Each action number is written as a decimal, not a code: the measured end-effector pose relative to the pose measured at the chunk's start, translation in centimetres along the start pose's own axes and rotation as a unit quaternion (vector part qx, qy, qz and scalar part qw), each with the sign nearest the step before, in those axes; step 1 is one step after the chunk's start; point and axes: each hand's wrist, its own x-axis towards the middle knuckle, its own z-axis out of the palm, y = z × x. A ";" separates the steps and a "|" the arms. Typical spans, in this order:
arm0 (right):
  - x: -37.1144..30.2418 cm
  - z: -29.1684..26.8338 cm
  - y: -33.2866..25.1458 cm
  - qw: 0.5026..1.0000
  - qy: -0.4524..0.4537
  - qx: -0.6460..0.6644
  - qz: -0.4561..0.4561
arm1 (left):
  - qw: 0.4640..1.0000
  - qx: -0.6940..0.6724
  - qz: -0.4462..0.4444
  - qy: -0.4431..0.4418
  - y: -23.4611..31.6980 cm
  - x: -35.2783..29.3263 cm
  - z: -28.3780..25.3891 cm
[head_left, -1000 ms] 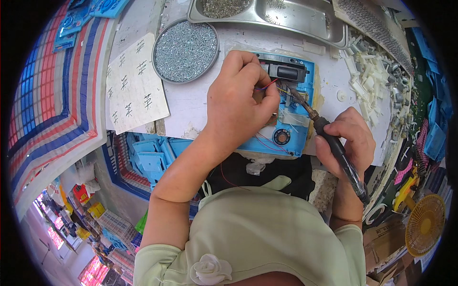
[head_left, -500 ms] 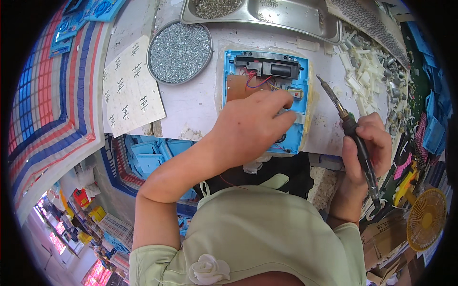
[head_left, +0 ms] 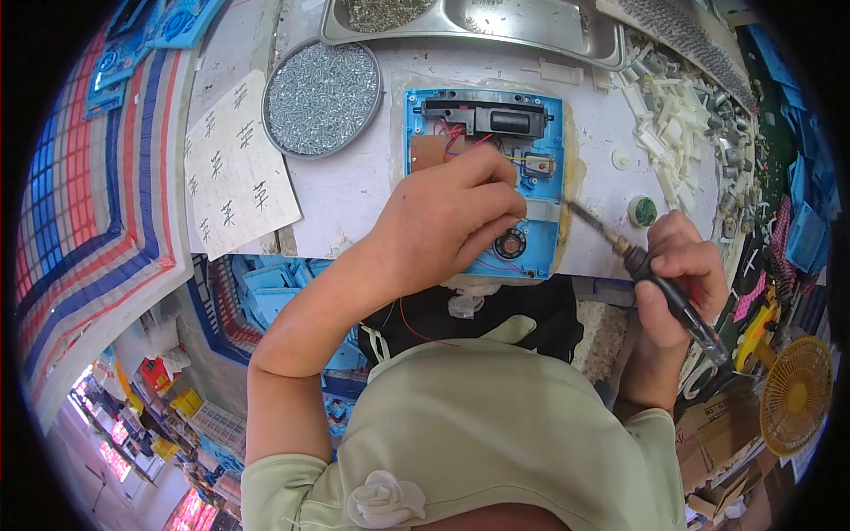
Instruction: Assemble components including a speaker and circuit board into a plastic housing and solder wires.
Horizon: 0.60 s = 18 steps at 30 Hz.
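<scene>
In the head view, the soldering iron [head_left: 639,265] has swung since half a second ago: its tip has come down along the right edge of the open blue casing [head_left: 552,232], from about 2 o'clock to between 3 and 4. The left hand [head_left: 447,208] has drawn back slightly toward 9 o'clock, baring the round speaker [head_left: 511,243] at the casing's 5 o'clock.

The casing lies under the left fingers, which curl over its middle; the fingertips are hidden, so I cannot tell whether they pinch anything. Thin wires [head_left: 456,133] show just beyond the knuckles toward 12 o'clock, below the black module [head_left: 509,122]; the brown board [head_left: 427,152] sits at 10 o'clock.

The left forearm enters from 7 o'clock, elbow bent, back of the hand up. The right hand [head_left: 695,274] is wrapped around the iron's handle, off the casing at 4 o'clock, the tip slanting toward 10.
</scene>
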 end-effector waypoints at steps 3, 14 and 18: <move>0.1 -0.2 0.0 0.999 -0.052 0.000 0.004 | 1.000 0.023 0.010 -0.017 0.0 -0.2 0.1; 0.5 0.9 0.1 0.991 -0.125 -0.049 0.012 | 0.997 0.072 0.040 -0.007 -0.1 -0.3 0.7; 1.0 1.6 0.3 0.991 -0.121 -0.048 -0.011 | 0.997 0.071 0.040 -0.006 0.0 -0.5 0.6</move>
